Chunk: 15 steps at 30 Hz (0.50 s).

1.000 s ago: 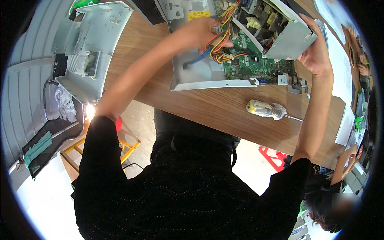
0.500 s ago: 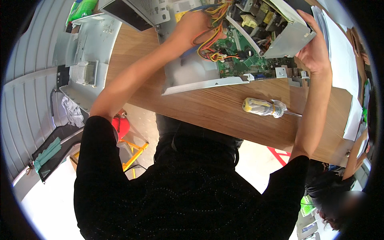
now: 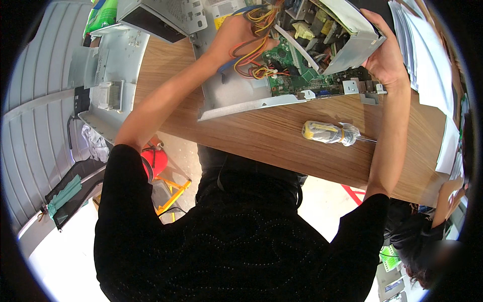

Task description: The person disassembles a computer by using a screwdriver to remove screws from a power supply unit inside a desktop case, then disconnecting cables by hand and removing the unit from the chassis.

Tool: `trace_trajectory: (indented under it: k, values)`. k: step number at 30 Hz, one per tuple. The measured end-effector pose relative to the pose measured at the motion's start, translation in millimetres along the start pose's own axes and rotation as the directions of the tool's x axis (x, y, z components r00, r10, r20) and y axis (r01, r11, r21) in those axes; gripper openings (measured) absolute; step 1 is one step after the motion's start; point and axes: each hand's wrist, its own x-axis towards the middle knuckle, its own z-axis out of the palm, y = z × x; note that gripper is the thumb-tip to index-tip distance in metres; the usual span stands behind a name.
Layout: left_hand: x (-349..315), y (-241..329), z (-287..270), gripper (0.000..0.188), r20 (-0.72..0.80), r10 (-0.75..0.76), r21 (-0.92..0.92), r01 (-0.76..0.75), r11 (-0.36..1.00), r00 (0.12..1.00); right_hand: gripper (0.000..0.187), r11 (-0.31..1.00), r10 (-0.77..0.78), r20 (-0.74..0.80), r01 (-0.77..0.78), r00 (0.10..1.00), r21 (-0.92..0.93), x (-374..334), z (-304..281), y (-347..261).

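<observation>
A desktop computer case point(image 3: 251, 106) lies open on the table, its green motherboard point(image 3: 282, 88) exposed. Above the board, an opened power supply point(image 3: 354, 50) is tilted, its inner components showing. My right hand point(image 3: 387, 63) grips its right side, thumb on the upper edge and palm underneath. My left hand point(image 3: 234, 40) is inside the case, behind a bundle of coloured cables point(image 3: 259, 43). One fingertip of it shows beside the power supply; its other fingers are hidden. A yellow-and-clear screwdriver point(image 3: 324, 132), partly wrapped in plastic, lies on the table near my right forearm.
Left of the table stands a metal panel point(image 3: 136, 65) with a finned heat sink point(image 3: 107, 95) on it. A grey metal box point(image 3: 151, 22) is at the far left. Paper stacks point(image 3: 432, 75) lie along the right edge. Another person point(image 3: 412, 226) is at the lower right.
The power supply in my right hand has shifted slightly left, and my right hand with it. My left hand stays among the cables. The whole view has shifted a little too.
</observation>
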Motion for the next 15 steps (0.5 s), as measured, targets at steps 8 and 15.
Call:
trace_trajectory:
  k: [8, 15]
  values:
    - [5.1, -1.9, -5.5, 0.052, 0.102, -0.04, 0.073, 0.033, 0.997, 0.994, 0.036, 1.0, -0.002, -0.093, 0.001, 0.996, -0.009, 2.0, 11.7, 2.8]
    - [-15.4, -10.4, -40.2, 0.023, 0.37, -0.172, -0.177, 0.251, 0.952, 0.913, 0.038, 0.998, 0.062, -0.039, -0.062, 0.997, 0.01, 7.3, 4.9, 2.6]
